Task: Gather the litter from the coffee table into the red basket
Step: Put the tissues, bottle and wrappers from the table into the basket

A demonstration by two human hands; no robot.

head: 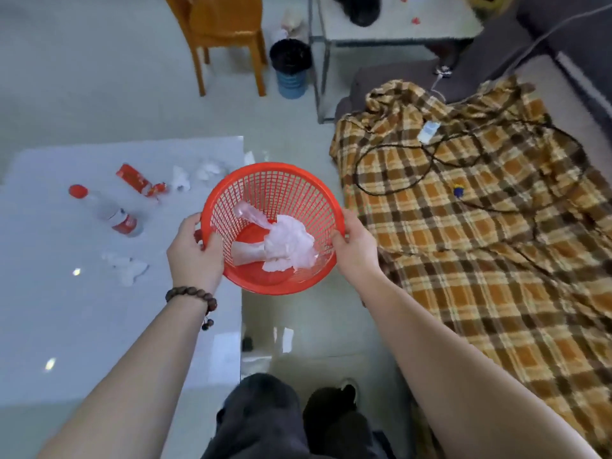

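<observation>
Left hand (195,251) and right hand (356,248) grip red basket (275,190) rim. Tissues (288,246) inside. Plastic bottle (111,212) and wrapper (137,180) lie on bench (66,326), left of basket.

Both ur arms reach fwd; left hand (195,251) and right hand (356,248) curl closed round opposite rims of the red basket (275,183).

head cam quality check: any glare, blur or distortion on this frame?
Head view: two small bright glare spots on the glossy coffee table; wide-angle bending curves the table edges and the sofa; far chair and dark bin look soft; red basket, left hand and right hand are fairly sharp; lighting is even, shadows faint.
</observation>
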